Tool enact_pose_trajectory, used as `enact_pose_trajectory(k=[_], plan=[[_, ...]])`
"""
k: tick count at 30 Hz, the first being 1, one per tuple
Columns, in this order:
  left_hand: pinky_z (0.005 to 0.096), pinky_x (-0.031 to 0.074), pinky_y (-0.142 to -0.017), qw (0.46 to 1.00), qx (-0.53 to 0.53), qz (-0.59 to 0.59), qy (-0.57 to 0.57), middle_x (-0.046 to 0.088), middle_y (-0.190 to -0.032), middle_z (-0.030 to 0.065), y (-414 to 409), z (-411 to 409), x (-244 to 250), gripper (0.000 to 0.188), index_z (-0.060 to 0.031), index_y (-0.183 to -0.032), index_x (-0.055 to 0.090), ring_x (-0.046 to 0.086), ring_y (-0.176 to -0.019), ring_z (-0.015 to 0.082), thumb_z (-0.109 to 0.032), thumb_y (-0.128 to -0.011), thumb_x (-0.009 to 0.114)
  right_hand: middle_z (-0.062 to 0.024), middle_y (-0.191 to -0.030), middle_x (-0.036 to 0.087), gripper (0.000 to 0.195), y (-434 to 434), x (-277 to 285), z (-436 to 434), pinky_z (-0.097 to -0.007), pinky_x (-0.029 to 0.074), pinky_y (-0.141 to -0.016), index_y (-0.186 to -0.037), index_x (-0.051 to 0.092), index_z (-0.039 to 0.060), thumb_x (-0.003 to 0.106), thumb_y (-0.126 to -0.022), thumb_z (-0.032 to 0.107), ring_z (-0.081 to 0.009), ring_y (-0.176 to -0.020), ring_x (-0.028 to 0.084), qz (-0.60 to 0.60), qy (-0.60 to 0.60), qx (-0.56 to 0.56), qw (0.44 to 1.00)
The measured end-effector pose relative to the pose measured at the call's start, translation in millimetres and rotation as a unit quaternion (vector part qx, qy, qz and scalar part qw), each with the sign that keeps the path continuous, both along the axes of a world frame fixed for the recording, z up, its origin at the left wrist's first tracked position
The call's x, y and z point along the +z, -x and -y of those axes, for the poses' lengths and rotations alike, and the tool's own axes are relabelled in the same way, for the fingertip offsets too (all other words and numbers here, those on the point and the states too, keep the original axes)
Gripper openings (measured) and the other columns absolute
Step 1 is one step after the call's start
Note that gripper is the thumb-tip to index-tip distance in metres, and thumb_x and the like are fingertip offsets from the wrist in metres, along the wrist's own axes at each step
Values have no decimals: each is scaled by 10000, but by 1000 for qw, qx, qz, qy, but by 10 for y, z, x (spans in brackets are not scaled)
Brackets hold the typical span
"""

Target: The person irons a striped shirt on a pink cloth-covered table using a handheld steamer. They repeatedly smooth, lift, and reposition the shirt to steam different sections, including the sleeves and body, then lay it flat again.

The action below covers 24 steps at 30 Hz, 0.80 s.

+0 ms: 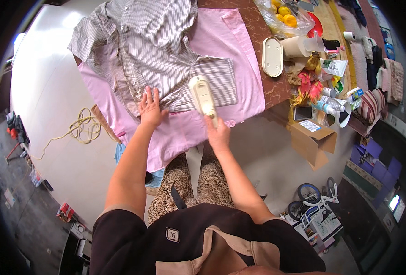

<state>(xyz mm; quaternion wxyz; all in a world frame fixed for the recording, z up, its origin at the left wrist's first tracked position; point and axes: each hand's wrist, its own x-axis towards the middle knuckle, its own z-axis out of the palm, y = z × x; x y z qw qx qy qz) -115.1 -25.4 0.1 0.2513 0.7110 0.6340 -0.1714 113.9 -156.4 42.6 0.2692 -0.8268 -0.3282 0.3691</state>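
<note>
A grey-and-white striped button shirt (pixel 158 41) lies spread on a pink cloth (pixel 220 34) over the table. My left hand (pixel 151 108) rests palm down at the shirt's lower edge, its fingers apart. My right hand (pixel 218 134) grips the handle of a cream handheld iron or steamer (pixel 202 96). The appliance's head lies over a short striped sleeve (pixel 220 79); whether it touches the fabric I cannot tell. To the right of the cloth, an oval cream tray or base (pixel 272 57) sits on the marbled brown tabletop (pixel 275 87).
Right of the cloth are a bag of oranges (pixel 285 17), a cream container (pixel 295 46), dragon fruit (pixel 309 86) and plastic bottles (pixel 332 103). An open cardboard box (pixel 313 137) stands near the table's edge. A coiled yellow cord (pixel 86 127) lies left; a child's bicycle (pixel 309 206) is lower right.
</note>
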Motion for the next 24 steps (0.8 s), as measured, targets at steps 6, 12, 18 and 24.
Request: enact_pose_trajectory(k=[6,12,18,24], plan=[[461,190,-1196,1000,19,12,-1,49,-1671,133,38,34,-44,1079,-166,-1601,117,194,-1502,352,-425,-784,773,-8,-623,594,390,-668,80,95,-245,425,-435,-925,651,36,679,-941,424,-66,-488,534,-35,32,-143,989],[460,193,-1194,999,13,17,-27,56,-1671,130,35,52,-122,1073,-167,-1599,128,197,-1500,355,-418,-780,774,-131,-683,646,442,-368,176,-99,-356,489,-578,-949,671,16,684,-916,457,-229,-604,629,-37,-20,-76,996],[459,190,-1195,1000,10,16,-15,66,-1668,140,-8,20,-49,1062,-160,-1597,143,202,-1498,356,-401,-779,777,-264,-842,695,556,-293,-104,-482,-453,519,-745,-985,688,-10,675,-881,536,-419,-825,685,-42,33,-61,997],[458,187,-1197,1000,20,0,6,59,-1668,139,16,22,83,1066,-161,-1598,134,199,-1498,359,-402,-784,777,-260,-805,687,601,-698,280,-789,-467,516,-731,-907,659,-46,654,-893,555,-420,-798,681,-79,69,-78,991]])
